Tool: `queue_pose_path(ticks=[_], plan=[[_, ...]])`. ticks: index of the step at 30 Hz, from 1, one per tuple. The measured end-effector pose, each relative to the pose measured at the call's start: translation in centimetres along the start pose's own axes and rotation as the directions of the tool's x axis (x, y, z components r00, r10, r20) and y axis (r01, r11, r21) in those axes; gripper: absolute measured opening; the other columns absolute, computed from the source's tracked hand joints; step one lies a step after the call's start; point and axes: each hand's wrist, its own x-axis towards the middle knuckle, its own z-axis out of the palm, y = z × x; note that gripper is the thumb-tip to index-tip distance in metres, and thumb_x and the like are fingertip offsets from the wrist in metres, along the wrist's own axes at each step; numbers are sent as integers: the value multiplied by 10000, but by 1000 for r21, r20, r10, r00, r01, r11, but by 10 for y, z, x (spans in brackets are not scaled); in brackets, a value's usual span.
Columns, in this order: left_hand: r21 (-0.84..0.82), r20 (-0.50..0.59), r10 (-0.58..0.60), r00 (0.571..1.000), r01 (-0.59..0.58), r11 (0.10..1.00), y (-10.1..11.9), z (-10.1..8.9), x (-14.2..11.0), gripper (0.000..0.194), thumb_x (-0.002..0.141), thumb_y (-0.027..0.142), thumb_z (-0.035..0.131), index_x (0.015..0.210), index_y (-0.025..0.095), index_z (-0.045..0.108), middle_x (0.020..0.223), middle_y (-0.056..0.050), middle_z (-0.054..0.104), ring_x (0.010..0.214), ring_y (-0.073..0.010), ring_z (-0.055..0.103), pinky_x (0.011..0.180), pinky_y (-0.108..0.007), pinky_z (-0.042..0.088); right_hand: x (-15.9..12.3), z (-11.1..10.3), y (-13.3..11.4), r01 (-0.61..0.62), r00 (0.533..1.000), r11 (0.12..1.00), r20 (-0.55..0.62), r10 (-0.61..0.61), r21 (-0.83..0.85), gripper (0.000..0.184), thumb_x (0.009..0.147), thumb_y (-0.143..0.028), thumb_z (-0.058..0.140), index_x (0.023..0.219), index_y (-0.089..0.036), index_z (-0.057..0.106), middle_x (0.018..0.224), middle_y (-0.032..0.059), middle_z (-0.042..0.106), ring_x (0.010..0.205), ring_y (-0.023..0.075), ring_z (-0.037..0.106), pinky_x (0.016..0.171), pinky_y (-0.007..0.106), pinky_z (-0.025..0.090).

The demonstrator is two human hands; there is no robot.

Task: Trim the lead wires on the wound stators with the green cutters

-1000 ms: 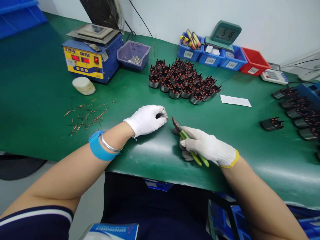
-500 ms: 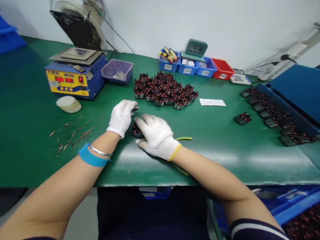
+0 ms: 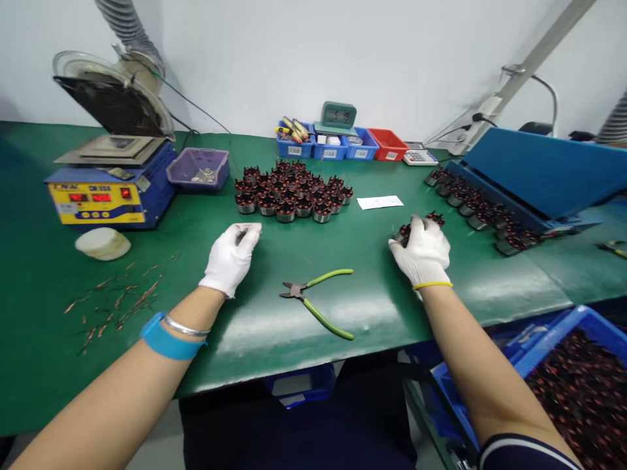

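My right hand [image 3: 424,253], in a white glove, is closed on a wound motor stator [image 3: 403,234] at the right of the bench. Just beyond its fingers another stator [image 3: 435,219] shows, partly hidden by the hand. My left hand [image 3: 230,260], also gloved, is over the bench left of centre with thumb and fingers pinched together; what they hold, if anything, is too small to name. Between my hands lie spread diagonal cutters [image 3: 296,291] with green handles. Behind them stands a cluster of stators [image 3: 285,207] with copper windings.
Copper wire scraps [image 3: 120,303] lie at left, near a whitish round block [image 3: 102,243] and a blue-yellow heating unit [image 3: 100,202]. A purple bin [image 3: 198,186] and small blue bins [image 3: 329,151] stand behind. Stators line a blue rack [image 3: 514,189]; a paper slip [image 3: 380,202] lies nearby.
My right hand has carried the stator from the centre to the right, uncovering the cutters. My left hand stays at left, its fingers pinched. The camera view has shifted rightward.
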Motion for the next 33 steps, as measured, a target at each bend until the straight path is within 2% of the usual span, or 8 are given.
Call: queue_pose_path(ticks=[3, 6, 8, 11, 14, 20, 26, 33], plan=[[41, 20, -1, 1000, 1, 999, 1, 0, 0, 475, 838, 571, 476, 1052, 183, 646, 1067, -78, 710, 1004, -240, 660, 940, -387, 499, -53, -16, -19, 255, 966, 947, -15, -257, 197, 819, 802, -534, 598, 1457, -119, 332, 1268, 200, 528, 1108, 355, 543, 876, 453, 469], [155, -32, -13, 999, 18, 988, 5, 2, -1, 481, 861, 549, 463, 1124, 184, 632, 1110, -77, 697, 1048, -257, 651, 972, -426, 494, -116, -25, -57, 619, 644, 688, 258, -721, 379, 576, 815, -469, 604, 1325, -224, 495, 1046, 85, 623, 870, 256, 615, 706, 341, 488], [261, -60, 13, 998, 3, 965, 9, 8, -7, 506, 856, 553, 486, 1179, 186, 616, 1154, -92, 681, 1067, -291, 640, 983, -482, 484, -143, -23, -68, 687, 573, 629, 261, -777, 363, 436, 856, -365, 569, 1264, -213, 550, 947, 68, 624, 779, 224, 605, 620, 301, 455], [423, 49, 301, 952, -293, 857, 18, 24, -25, 590, 833, 554, 527, 1257, 147, 571, 1257, -151, 626, 1169, -334, 586, 1031, -508, 446, -156, -12, -46, 674, 644, 653, 157, -748, 346, 470, 871, -288, 533, 1335, -214, 515, 886, 60, 621, 743, 218, 594, 587, 295, 434], [372, 398, 605, 690, -724, 581, 34, 49, -49, 656, 838, 530, 549, 1322, 89, 511, 1389, -197, 531, 1366, -328, 418, 1143, -465, 328, -147, -1, 2, 476, 853, 816, 54, -519, 327, 425, 896, -233, 450, 1308, -198, 550, 888, 70, 632, 773, 212, 603, 675, 301, 461], [228, 679, 535, 502, -838, 496, 90, 144, -59, 844, 831, 688, 441, 1483, 166, 322, 1600, -110, 247, 1475, -338, 176, 1198, -546, 119, -90, -3, 61, -81, 985, 997, 153, 79, 4, 454, 875, -349, 475, 1281, -169, 573, 1006, 123, 649, 796, 275, 620, 655, 360, 461], [455, 548, 307, 778, -585, 671, 99, 190, -43, 904, 785, 784, 354, 1397, 122, 430, 1502, -160, 402, 1386, -341, 320, 1149, -560, 228, -71, -6, 65, -84, 968, 996, 235, 91, -39, 474, 893, -419, 404, 1266, -180, 572, 1055, 144, 639, 834, 305, 629, 648, 389, 465], [696, 287, 101, 953, -280, 662, 35, 73, -34, 852, 790, 759, 393, 1359, 128, 455, 1479, -173, 425, 1372, -340, 354, 1136, -491, 269, -70, -7, 67, -69, 952, 996, 295, 83, -58, 508, 895, -480, 362, 1261, -202, 578, 1042, 149, 651, 861, 346, 635, 681, 449, 492]])
